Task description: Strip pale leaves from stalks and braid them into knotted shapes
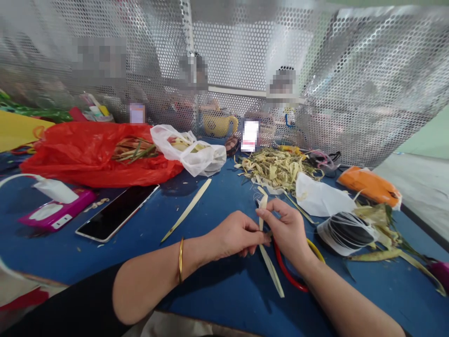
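Observation:
My left hand [242, 234], with a gold bangle on its wrist, pinches a pale dried leaf strip [269, 269] near its middle. My right hand [286, 227] is closed on the strip's upper part, close to my left fingertips. The strip's lower end hangs over the blue table toward me. A red and yellow ring-shaped handle [289, 276] lies under my right hand, partly hidden by it. Another pale leaf strip [187, 210] lies on the table left of my hands.
Red bag [80, 152], white bag [205, 157] and phone [117, 213] lie left, beside a purple power strip [58, 210]. Leaf scraps [277, 166], a thread spool [345, 234] and an orange packet [370, 185] are right. A perforated screen [238, 56] stands behind; people show through.

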